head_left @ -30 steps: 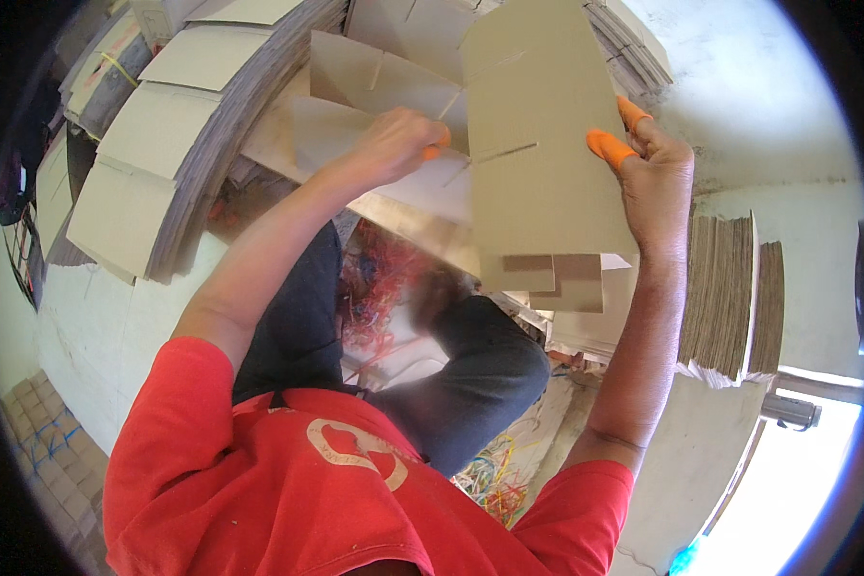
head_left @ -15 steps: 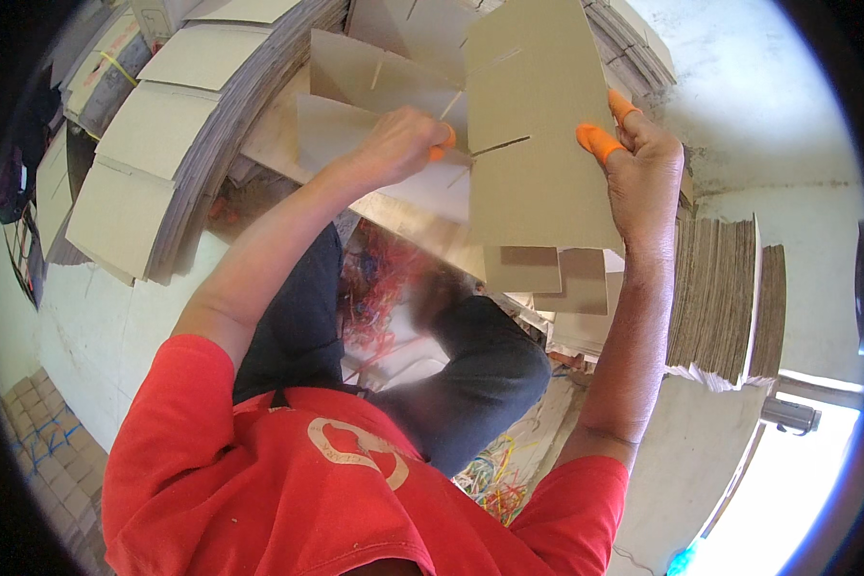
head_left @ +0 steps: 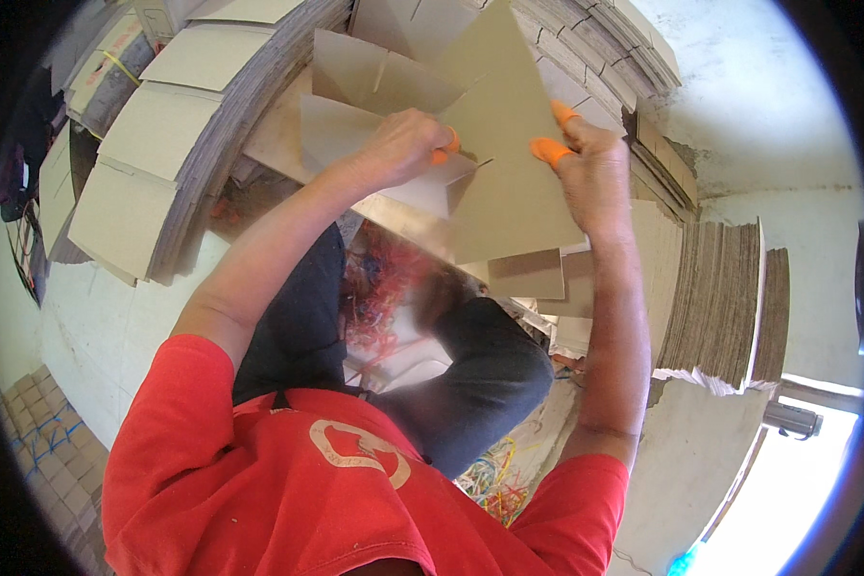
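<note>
Toward nine to ten o'clock, cardboard stacks (head_left: 125,226) are leaned in overlapping rows. At eleven o'clock, slotted standing panels (head_left: 341,130) are set on edge on the wooden counter (head_left: 413,226). Near twelve, the left hand (head_left: 405,149) is held against these panels; its fingers (head_left: 446,152), with orange covers, are curled in, but whether a panel edge is pinched between them cannot be told.

Just past it, toward one o'clock, the large cardboard sheet (head_left: 518,202) is held tilted. Its long axis is pointed roughly from half past twelve to half past six, and a slot is cut in from its left edge, where a crossing panel appears to be met. From the left fingers the slot lies just beside, toward four o'clock; from the right fingers, toward nine. The left hand is placed slightly nearer to it.

At two o'clock, the sheet's right edge is grasped by the right hand (head_left: 595,178), the orange-covered thumb laid on the near face. At three o'clock, an upright cardboard stack (head_left: 715,302) is seen.
</note>
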Demonstrator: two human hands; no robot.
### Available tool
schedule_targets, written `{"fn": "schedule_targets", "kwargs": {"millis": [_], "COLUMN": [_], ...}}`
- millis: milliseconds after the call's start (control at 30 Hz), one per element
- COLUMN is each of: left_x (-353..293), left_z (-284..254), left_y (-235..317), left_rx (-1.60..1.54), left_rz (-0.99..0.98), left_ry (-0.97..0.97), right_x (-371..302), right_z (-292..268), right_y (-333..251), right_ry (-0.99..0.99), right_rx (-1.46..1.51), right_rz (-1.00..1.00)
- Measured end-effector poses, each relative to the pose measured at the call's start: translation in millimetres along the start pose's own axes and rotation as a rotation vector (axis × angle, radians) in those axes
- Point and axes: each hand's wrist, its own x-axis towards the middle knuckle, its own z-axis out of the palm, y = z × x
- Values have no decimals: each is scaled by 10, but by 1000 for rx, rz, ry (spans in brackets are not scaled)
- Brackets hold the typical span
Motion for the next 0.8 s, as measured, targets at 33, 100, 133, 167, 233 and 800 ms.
{"fn": "schedule_targets", "kwargs": {"millis": [33,100,133,167,233,800], "left_x": [7,37,45,51,74,-28], "left_z": [7,31,38,52,54,-103], "left_y": [10,7,-17,-57,-81,198], "left_rx": [-6,37,64,54,28,104], "left_rz": [-5,7,9,9,18,-6], "left_ry": [3,11,15,19,22,32], "right_x": [16,21,37,53,120,-1529], "right_z": [78,195,221,227,163,-405], "right_y": [41,73,0,-60,-129,1677], "right_ry": [-6,-47,-82,-116,-193,499], "right_rx": [-56,-83,-120,-157,-192,-868], "right_rz": [-31,-54,-27,0,-85,315]}}
